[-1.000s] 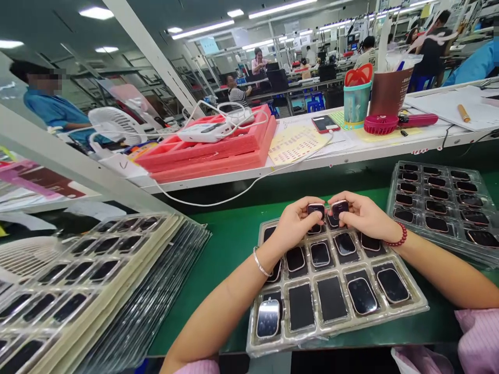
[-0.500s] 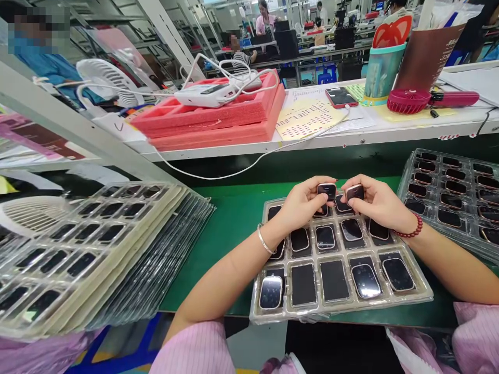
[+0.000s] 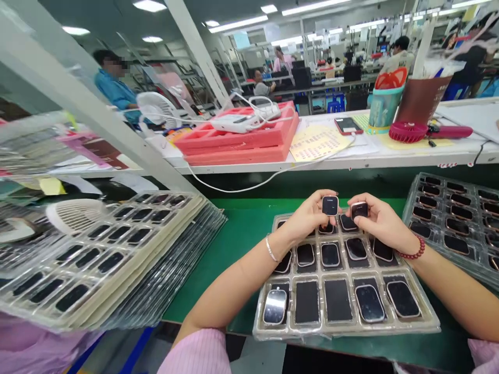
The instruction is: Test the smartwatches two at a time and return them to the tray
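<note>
Watch (image 3: 330, 206) pinched by left fingers (image 3: 317, 221), second watch (image 3: 359, 209) — by right fingers (image 3: 365, 225)

Green tabletop (image 3: 239, 241) across the lower part of the view, its front edge near the bottom. At the middle, close to that edge, a clear plastic tray (image 3: 304, 333) lies flat, turned slightly. To its left, well apart, sits a tall stack of trays (image 3: 163, 275), its layers slanting. To its right and farther back is another stack (image 3: 414, 205), cut off at the side of the view.

Above the tabletop's back runs a white shelf (image 3: 331, 162). On it, left to right: red foam (image 3: 237, 151) and sheets of paper (image 3: 317, 143), which run under a phone (image 3: 348, 125), a teal cup (image 3: 384, 109) and a pink fan (image 3: 407, 131).
</note>
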Motion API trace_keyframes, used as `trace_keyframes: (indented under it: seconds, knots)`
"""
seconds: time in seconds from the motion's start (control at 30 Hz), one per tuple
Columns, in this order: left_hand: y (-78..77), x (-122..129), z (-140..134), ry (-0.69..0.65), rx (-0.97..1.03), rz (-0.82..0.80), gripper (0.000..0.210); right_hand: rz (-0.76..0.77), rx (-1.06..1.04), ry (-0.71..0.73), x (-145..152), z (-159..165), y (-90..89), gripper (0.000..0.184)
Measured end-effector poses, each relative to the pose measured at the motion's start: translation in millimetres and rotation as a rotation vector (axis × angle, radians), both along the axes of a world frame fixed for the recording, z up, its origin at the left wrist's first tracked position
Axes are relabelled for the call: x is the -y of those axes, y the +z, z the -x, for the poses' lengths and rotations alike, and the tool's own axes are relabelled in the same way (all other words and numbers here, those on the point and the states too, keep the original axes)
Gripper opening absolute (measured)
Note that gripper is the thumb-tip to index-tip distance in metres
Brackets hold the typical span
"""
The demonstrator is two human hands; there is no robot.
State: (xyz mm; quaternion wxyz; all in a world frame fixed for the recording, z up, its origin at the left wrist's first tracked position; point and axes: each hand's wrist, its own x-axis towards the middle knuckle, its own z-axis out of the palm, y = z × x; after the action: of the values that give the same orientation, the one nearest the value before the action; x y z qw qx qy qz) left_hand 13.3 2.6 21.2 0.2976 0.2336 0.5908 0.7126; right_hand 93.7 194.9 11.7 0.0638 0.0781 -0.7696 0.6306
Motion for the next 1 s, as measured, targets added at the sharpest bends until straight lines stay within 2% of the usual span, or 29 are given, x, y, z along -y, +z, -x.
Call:
trace_keyframes:
  seconds: [0.1,0.3,0.37,0.43,0.53,0.7,0.77,0.83,0.9,0.97,1.0]
  knots:
    - [16.7,4.3,-6.7,-0.128,0.124,-0.062,0.06,-0.016,-0.02,-0.018,-1.0,0.7,-2.6,0.029]
    - [84.6,24.8,-74.5,-0.675,0.121,-0.118,0.056,0.002,-0.035,-0.026,-1.6,0.5,-4.3,0.03]
    - [99.9,30.0,-91.5,-0.768,0.09,-0.102,0.055,0.016,0.008,-0.03,-1.2,-1.0,-2.4,0.031]
    - [105.4,32.2,-99.3,-0.791,0.082,-0.092,0.052,0.026,0.047,-0.027,-1.1,-2.1,-0.7,0.035]
    - [101.3,31.5,-103.7,-0.744,0.12,-0.112,0.038,0.095,0.076,0.002,-2.1,-1.6,-1.2,0.04]
    - [97.5,29.6,-107.0,-0.691,0.118,-0.175,0.03,0.374,0.172,0.09,-9.6,0.8,-2.7,0.047]
    - [93.9,26.2,-95.3,-0.551,0.055,-0.198,0.033,0.461,0.213,0.139,-13.7,-3.2,4.3,0.044]
    - [82.3,18.9,-72.4,-0.303,-0.046,-0.203,0.044,0.517,0.211,0.183,-14.9,-13.3,18.3,0.041]
    - [62.1,8.7,-44.2,-0.043,-0.117,-0.133,0.055,0.547,0.177,0.241,-10.2,-29.2,37.3,0.04]
    - [38.1,-1.6,-20.0,0.082,-0.125,-0.017,0.056,0.56,0.185,0.36,1.7,-47.6,57.1,0.043]
    - [26.8,-5.8,-11.6,0.095,-0.124,0.038,0.053,0.565,0.223,0.439,9.6,-56.1,65.8,0.046]
